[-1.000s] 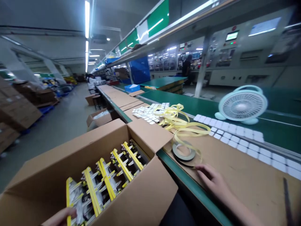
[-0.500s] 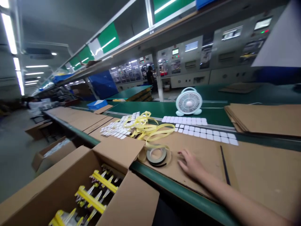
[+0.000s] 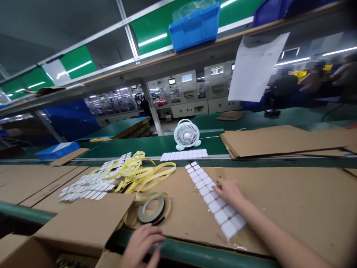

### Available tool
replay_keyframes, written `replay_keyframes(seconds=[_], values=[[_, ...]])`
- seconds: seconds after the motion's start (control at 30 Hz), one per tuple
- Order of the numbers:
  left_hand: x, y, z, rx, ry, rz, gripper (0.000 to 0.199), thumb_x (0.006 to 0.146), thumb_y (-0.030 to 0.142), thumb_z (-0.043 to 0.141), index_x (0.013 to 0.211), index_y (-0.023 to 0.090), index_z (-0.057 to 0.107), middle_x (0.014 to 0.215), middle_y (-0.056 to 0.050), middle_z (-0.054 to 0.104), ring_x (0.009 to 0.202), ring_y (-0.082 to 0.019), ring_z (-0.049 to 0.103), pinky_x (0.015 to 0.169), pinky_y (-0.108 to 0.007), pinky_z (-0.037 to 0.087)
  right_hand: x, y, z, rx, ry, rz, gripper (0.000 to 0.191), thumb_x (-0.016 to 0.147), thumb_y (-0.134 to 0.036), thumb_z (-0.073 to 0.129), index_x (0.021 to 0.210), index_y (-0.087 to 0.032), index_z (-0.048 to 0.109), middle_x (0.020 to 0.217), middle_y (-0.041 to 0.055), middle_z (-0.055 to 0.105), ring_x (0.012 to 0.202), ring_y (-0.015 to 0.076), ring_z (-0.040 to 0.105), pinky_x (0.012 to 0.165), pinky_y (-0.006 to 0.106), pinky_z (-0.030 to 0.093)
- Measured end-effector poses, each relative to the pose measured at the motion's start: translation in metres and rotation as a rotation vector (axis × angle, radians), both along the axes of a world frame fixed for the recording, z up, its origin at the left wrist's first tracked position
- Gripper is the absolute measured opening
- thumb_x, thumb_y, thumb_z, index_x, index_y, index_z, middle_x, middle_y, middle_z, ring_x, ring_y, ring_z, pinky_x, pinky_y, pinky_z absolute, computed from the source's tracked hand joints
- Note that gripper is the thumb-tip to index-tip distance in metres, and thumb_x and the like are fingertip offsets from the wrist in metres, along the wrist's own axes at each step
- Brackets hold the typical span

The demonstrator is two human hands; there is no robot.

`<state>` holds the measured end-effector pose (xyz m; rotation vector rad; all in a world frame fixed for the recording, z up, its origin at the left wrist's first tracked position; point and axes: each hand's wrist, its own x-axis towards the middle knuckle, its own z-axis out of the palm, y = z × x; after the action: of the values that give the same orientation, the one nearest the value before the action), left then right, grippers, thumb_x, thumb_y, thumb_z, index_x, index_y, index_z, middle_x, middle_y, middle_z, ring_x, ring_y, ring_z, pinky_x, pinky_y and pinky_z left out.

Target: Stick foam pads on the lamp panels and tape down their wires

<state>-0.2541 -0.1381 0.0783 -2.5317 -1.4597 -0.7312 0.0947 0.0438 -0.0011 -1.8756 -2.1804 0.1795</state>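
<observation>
My right hand touches the edge of a strip of white rounded squares that lies slantwise on the cardboard. Its thumb and forefinger look apart, resting on the strip. At the bottom centre, my left hand is over the green table edge with its fingers spread and nothing in them. Just above it lies a roll of grey-and-black tape. Loops of yellow ribbon are tangled left of the strip, partly over a heap of white squares. Another white strip lies behind.
A small fan stands at the back. Stacked cardboard sheets lie at the right rear. An open carton is at the lower left. Above hang a shelf with a blue bin and a white paper. People are at the far right.
The view has turned right. My left hand has come into view at the bottom. The white strip has swung from lying along the back edge to slanting toward me, with my right hand now at it.
</observation>
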Motion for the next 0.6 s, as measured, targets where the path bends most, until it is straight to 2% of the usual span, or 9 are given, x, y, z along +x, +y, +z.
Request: replay_keyframes(seconds=[0.07,0.13,0.23,0.27,0.3,0.37,0.43,0.5,0.6], values=[[0.046,0.026,-0.017,-0.171,-0.032,-0.056,0.021,0.084,0.028,0.052,0.1,0.029,0.066,0.11,-0.004,0.067,0.108,-0.02,0.059,0.095,-0.035,0.05,0.006,-0.004,0.0,-0.048,0.062,-0.001,0.059,0.081,-0.054,0.051,0.129,-0.019,0.05,0.129,0.0157,0.054,0.118,0.0339,0.048,0.095,0.047,0.033],[0.08,0.056,-0.033,-0.357,-0.078,0.008,0.034,0.087,0.033,0.048,0.117,0.026,0.06,0.129,-0.008,0.057,0.123,-0.023,0.05,0.106,-0.042,0.04,0.011,-0.007,0.0,-0.135,0.173,0.041,0.075,0.076,-0.059,0.055,0.137,-0.019,0.04,0.144,0.0157,0.039,0.131,0.0355,0.034,0.103,0.053,0.024],[0.11,0.11,-0.055,-0.616,-0.121,0.189,0.069,0.082,0.046,0.052,0.14,0.011,0.037,0.147,-0.016,0.033,0.137,-0.029,0.029,0.113,-0.046,0.027,0.009,-0.012,0.0,-0.185,0.348,0.177,0.072,0.075,-0.057,0.058,0.136,-0.023,0.041,0.144,0.0119,0.04,0.134,0.0322,0.031,0.109,0.054,0.013],[0.116,0.129,-0.061,-0.656,-0.105,0.212,0.08,0.079,0.052,0.054,0.143,0.009,0.03,0.149,-0.017,0.028,0.139,-0.03,0.023,0.114,-0.047,0.022,0.005,-0.013,0.0,-0.193,0.406,0.215,0.072,0.074,-0.056,0.062,0.135,-0.023,0.043,0.142,0.0115,0.042,0.133,0.0316,0.033,0.11,0.052,0.014],[0.121,0.146,-0.064,-0.673,-0.068,0.191,0.087,0.075,0.057,0.057,0.144,0.011,0.028,0.151,-0.016,0.023,0.14,-0.031,0.019,0.115,-0.048,0.016,0.001,-0.015,-0.002,-0.217,0.473,0.252,0.073,0.072,-0.054,0.065,0.135,-0.023,0.043,0.14,0.0118,0.045,0.131,0.031,0.037,0.11,0.051,0.017],[0.13,0.176,-0.068,-0.662,-0.006,0.1,0.086,0.07,0.064,0.059,0.142,0.023,0.034,0.153,-0.01,0.02,0.141,-0.031,0.016,0.115,-0.052,0.006,-0.009,-0.015,-0.006,-0.296,0.617,0.325,0.077,0.069,-0.052,0.069,0.134,-0.021,0.044,0.134,0.0129,0.052,0.126,0.0303,0.044,0.109,0.048,0.024],[0.137,0.199,-0.066,-0.646,0.02,0.014,0.076,0.067,0.067,0.06,0.134,0.034,0.045,0.153,-0.005,0.023,0.14,-0.03,0.019,0.114,-0.054,0.003,-0.014,-0.012,-0.012,-0.335,0.764,0.383,0.072,0.066,-0.051,0.073,0.128,-0.021,0.051,0.127,0.0122,0.058,0.121,0.0295,0.049,0.106,0.046,0.03],[0.145,0.217,-0.062,-0.658,0.028,-0.031,0.074,0.063,0.068,0.063,0.128,0.037,0.052,0.15,-0.005,0.03,0.138,-0.031,0.024,0.113,-0.053,0.009,-0.013,-0.004,-0.018,-0.336,0.965,0.379,0.062,0.063,-0.05,0.075,0.114,-0.02,0.059,0.118,0.0115,0.062,0.114,0.0294,0.054,0.101,0.044,0.037],[0.157,0.234,-0.059,-0.692,0.053,-0.044,0.078,0.054,0.066,0.071,0.124,0.036,0.056,0.148,-0.006,0.034,0.136,-0.032,0.028,0.113,-0.049,0.017,-0.002,0.015,-0.024,-0.307,1.247,0.283,0.05,0.066,-0.055,0.071,0.099,-0.018,0.062,0.103,0.0096,0.066,0.098,0.0259,0.061,0.09,0.04,0.045]])
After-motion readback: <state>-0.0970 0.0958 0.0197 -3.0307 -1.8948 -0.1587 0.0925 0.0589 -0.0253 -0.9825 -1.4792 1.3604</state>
